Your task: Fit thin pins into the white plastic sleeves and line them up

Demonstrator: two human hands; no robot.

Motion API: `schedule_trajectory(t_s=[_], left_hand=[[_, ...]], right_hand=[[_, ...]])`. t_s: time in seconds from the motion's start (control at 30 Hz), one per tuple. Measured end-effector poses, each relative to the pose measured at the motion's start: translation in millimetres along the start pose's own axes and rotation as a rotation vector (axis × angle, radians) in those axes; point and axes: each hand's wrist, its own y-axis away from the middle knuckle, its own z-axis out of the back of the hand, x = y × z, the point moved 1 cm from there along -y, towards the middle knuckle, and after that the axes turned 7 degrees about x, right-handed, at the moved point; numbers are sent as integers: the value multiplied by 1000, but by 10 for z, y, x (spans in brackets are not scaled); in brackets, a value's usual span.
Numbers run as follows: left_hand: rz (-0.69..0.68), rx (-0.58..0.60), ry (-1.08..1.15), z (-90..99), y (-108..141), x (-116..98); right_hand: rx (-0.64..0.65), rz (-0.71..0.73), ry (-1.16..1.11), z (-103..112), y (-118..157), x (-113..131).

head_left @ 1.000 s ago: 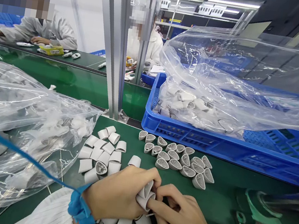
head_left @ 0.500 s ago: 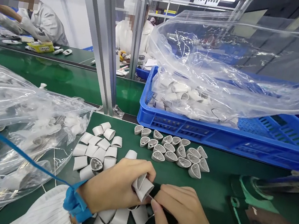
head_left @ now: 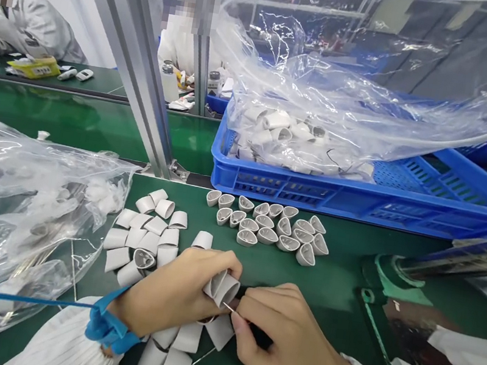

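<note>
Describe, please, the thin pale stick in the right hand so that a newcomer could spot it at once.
From the long blue plastic crate, look down the green tabletop to the bare right hand. Its fingertips pinch the thin pale stick; unlike the similar stick lying nearby, this one is held.

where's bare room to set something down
Bare table lies right of the standing parts, between crate and right hand. The left is crowded: left bag, then lying parts on both sides of the left hand.
</note>
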Motion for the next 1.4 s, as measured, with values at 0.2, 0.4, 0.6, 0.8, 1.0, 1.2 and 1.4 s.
schedule_trajectory(t_s=[0.2,0.4,0.6,0.8,1.0,1.2,1.4], left_hand=[[13,19,-44,-4,-4,20],[35,20,-51,-26,-7,18],[119,23,-80,-30,-7,-37],[55,16,-74,-56,-4,-45],[6,9,-40,-86,6,10],[34,-43,1,-34,-5,10],[32,-41,-29,-22,-11,25]], right_hand=[[-13,-15,1,-29,-16,-4],[24,-33,-8,-52,-12,-11],[24,-47,-6,-45,-28,25],[-27,-80,-11,-62,-40,32],[-88,-95,-8,-73,-31,-28],[-137,-26,-54,42,-9,-67],[-32,55,37,5,-1,-119]])
